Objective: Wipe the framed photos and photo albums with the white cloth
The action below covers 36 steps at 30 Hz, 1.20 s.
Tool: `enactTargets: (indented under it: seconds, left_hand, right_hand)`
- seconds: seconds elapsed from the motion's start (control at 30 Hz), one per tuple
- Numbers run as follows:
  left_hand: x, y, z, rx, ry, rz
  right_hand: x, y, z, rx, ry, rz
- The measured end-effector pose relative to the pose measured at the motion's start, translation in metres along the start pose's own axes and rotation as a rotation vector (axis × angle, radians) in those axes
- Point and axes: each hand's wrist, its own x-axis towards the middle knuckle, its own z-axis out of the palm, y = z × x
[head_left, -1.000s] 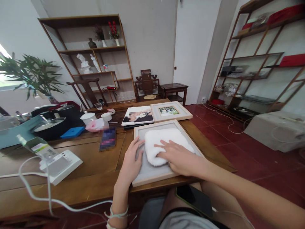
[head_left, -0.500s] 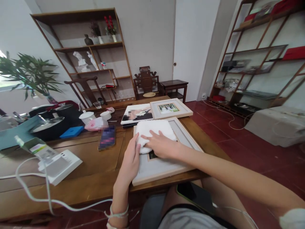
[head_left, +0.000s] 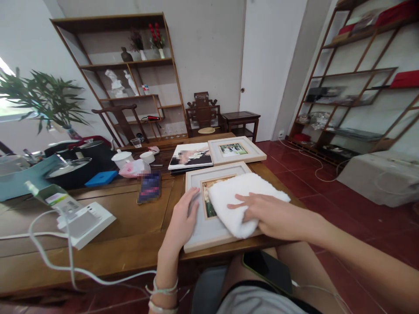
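Right hand (head_left: 271, 213) lay flat and wide open, fingers spread, pressing down on a fluffy white cloth (head_left: 240, 198). It did not grip the cloth; the palm just sat on top. Left hand (head_left: 183, 220) was open too, fingers flat on the left side of the picture frame (head_left: 196, 237), with nothing held in it.

The cloth covered the middle and right part of the frame, low in the middle of the view. The frame lay flat at the near edge of the wooden table (head_left: 131, 244).

Half a second before, the cloth was bunched at the frame's top left corner, close to the left hand. Now it had slid to the right and lower side. More of the photo (head_left: 208, 203) inside the frame showed at its left.

Just behind the frame lay a second frame (head_left: 235, 150) with a small picture in it, and a flat photo print (head_left: 191, 156) beside that.

At the left of the view stood a black pot (head_left: 70, 172) with a glass lid on, so I could not see inside. A white cup (head_left: 121, 158) near it had its lid on too. On the top shelf (head_left: 131, 65), upper left, a small vase (head_left: 161, 54) held red flowers.
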Motion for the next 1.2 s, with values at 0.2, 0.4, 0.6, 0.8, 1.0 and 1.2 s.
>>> enactTargets:
  seconds: [0.2,0.4,0.6,0.8,1.0,1.2]
  left_hand:
    - [-0.003,0.008,0.001,0.004,0.023,-0.025]
    - [-0.008,0.019,0.001,0.068,-0.040,0.007]
    - [-0.008,0.013,0.003,0.101,-0.064,0.004]
    - [-0.007,0.011,0.001,0.085,-0.075,0.028]
    - [-0.006,0.014,-0.002,0.056,-0.096,0.064]
    - [-0.007,0.011,-0.001,0.055,-0.071,0.044]
  right_hand:
    - [-0.018,0.028,0.021,-0.074,0.150,0.014]
    - [-0.015,0.020,0.038,-0.073,0.253,0.026]
    - [0.017,0.027,-0.001,0.026,0.525,0.126]
    - [0.103,0.040,-0.027,-0.091,0.666,-0.052]
    - [0.140,0.038,-0.004,-0.150,0.102,-0.223]
    - [0.102,0.063,-0.004,-0.143,0.081,-0.073]
